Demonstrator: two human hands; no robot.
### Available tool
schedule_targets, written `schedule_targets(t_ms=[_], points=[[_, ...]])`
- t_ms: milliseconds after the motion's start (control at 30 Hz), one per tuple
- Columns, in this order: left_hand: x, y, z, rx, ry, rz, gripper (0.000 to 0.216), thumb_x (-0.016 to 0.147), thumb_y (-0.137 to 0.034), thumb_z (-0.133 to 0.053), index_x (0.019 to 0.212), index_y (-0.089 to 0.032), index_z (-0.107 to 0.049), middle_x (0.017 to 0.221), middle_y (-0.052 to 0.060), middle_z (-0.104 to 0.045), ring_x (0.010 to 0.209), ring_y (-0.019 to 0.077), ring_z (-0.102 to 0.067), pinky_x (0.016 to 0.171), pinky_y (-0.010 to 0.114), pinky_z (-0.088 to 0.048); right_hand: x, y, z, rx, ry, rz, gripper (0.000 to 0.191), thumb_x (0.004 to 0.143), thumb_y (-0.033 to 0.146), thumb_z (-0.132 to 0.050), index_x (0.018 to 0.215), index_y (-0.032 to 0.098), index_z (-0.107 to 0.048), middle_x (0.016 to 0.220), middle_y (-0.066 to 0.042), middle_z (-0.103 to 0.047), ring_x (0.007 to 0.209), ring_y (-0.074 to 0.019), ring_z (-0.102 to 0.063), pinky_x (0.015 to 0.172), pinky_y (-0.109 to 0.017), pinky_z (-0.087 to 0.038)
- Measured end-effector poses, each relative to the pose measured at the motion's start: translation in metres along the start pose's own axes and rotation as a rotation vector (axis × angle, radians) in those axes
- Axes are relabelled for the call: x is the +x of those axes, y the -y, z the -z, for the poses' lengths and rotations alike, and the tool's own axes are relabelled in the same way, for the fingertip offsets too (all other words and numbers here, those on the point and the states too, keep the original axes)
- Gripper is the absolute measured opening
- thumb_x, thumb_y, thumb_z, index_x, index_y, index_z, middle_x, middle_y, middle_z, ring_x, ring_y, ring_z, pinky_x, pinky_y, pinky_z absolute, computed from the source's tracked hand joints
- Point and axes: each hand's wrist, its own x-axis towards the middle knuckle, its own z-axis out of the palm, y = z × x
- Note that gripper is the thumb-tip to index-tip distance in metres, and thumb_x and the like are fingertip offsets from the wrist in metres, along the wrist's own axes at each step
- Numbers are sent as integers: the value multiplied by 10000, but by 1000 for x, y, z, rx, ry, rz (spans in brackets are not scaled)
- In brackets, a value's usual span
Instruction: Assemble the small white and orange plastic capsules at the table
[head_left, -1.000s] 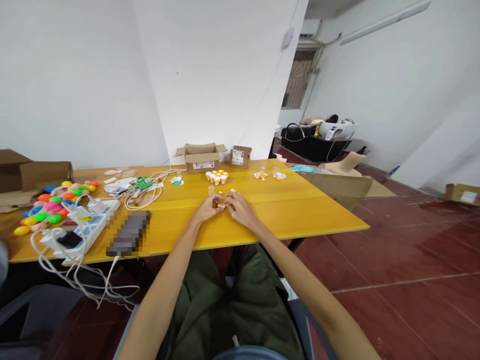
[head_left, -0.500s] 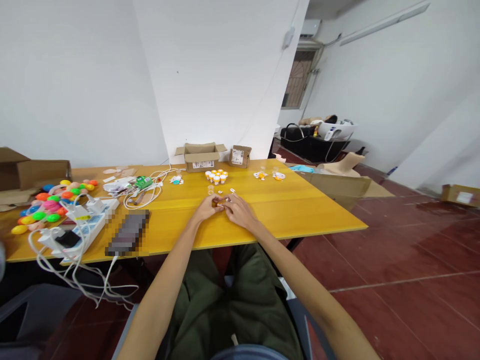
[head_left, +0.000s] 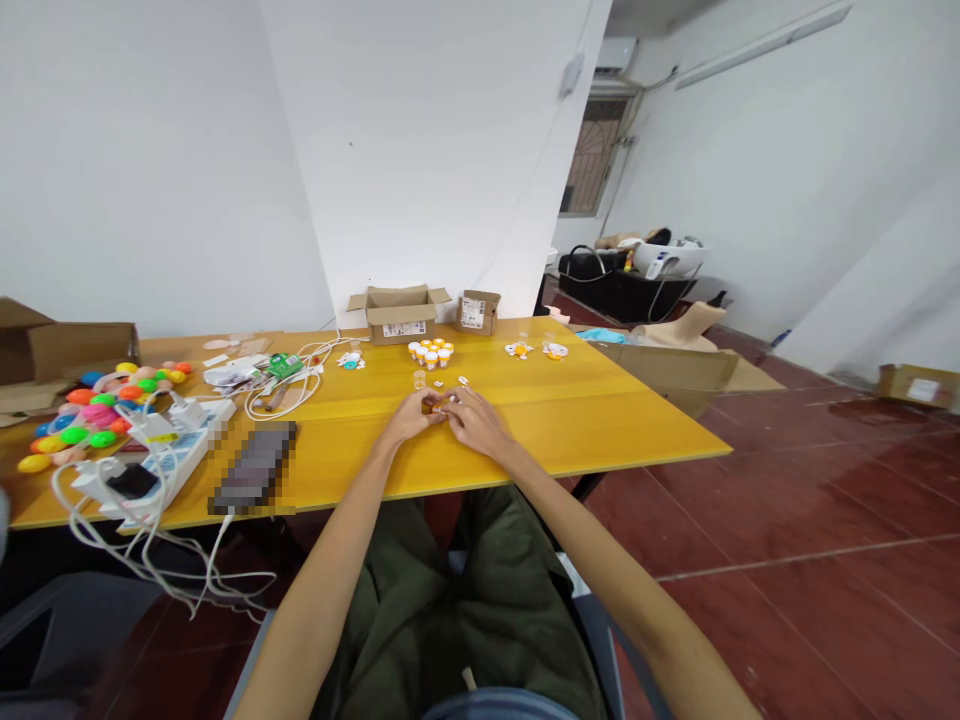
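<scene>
Close together over the yellow table (head_left: 645, 430), both my hands have their fingers bent round something small. My left hand (head_left: 412, 416) is closed, thumb and fingertips pinched. My right hand (head_left: 478, 420) meets it from the other side, also pinching. A bit of white shows between the fingertips, too small to name. Just beyond them stands a small clear cup (head_left: 419, 380). Beside it lie a small white piece (head_left: 439, 384) and another white piece (head_left: 463, 381). Farther back sits a cluster of several white and orange capped little containers (head_left: 430, 352).
An open cardboard box (head_left: 401, 328) and a smaller box (head_left: 478, 313) stand by the wall. Small parts (head_left: 555, 351) lie to the right. On the left are a phone (head_left: 255, 466), a power strip (head_left: 187, 450) with cables, and several coloured balls (head_left: 97, 412).
The whole view has shifted very slightly. My hands stay together in nearly the same place, with only small finger movement.
</scene>
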Motion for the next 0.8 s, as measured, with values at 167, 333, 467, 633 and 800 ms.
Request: schedule_targets(t_ms=[167, 333, 467, 633, 800], points=[[0, 0, 0, 2, 2, -5, 260, 705, -298, -810, 909, -194, -687, 942, 40, -727, 947, 212, -660, 928, 369, -530, 0, 2, 2, -14, 5, -4, 312, 881, 147, -543, 1079, 275, -747, 1201, -82, -663, 1112, -245, -596, 1033, -422, -474], [-1, -2, 1, 1, -6, -12, 244, 701, -273, -809, 897, -195, -686, 933, 39, -728, 933, 213, -664, 927, 377, -533, 0, 3, 3, -18, 5, -2, 313, 882, 155, -546, 1089, 280, -745, 1193, -81, -668, 1119, -247, -597, 1049, -431, -464], [-1, -3, 1, -11, -5, -17, 232, 693, -249, -812, 881, -193, -687, 923, 38, -728, 924, 212, -665, 921, 375, -534, 0, 3, 2, -24, -7, -2, 298, 887, 158, -545, 1074, 274, -746, 1182, -83, -673, 1112, -248, -601, 1047, -428, -467], [0, -3, 1, -5, -5, -9, 257, 693, -286, -823, 893, -194, -690, 923, 40, -725, 942, 219, -662, 928, 373, -527, 0, 0, -1, -39, -7, -9, 300, 883, 151, -548, 1077, 271, -744, 1169, -83, -679, 1101, -244, -603, 1034, -417, -477], [0, -3, 1, -21, 2, -3, 249, 694, -249, -803, 905, -184, -690, 936, 42, -725, 937, 213, -662, 924, 368, -524, 0, -1, 0, -52, -25, 41, 275, 883, 147, -555, 1057, 245, -744, 1142, -92, -683, 1076, -239, -609, 991, -402, -500]])
